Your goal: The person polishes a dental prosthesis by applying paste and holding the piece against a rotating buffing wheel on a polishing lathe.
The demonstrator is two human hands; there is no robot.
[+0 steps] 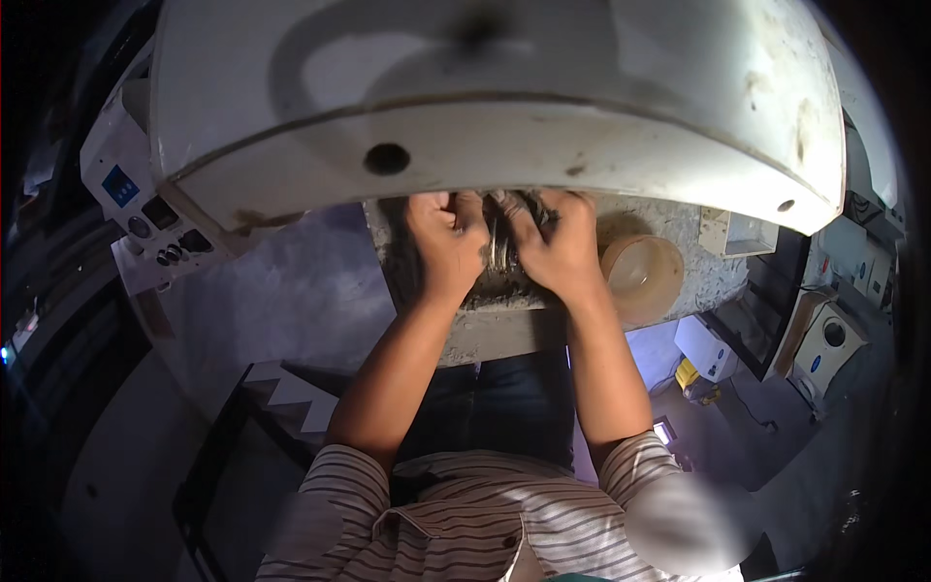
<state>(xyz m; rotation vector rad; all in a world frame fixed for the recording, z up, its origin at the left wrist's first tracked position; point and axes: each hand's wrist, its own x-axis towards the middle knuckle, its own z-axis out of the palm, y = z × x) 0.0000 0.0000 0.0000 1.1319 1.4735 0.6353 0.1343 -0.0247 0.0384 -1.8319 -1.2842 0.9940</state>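
A large white ceramic basin (504, 136), seen from its underside, fills the top of the view and rests over a rough grey stone slab (679, 262). My left hand (444, 247) and my right hand (555, 247) reach side by side under the basin's rim. Both are closed around a dark metal fitting (498, 247) between them. The fingertips and the upper part of the fitting are hidden by the rim.
A round cream plastic container (642, 274) sits on the slab just right of my right hand. White panels with buttons (145, 209) stand at the left. Small white boxes (824, 339) and a yellow tool (690, 376) lie lower right. My knees are below the slab.
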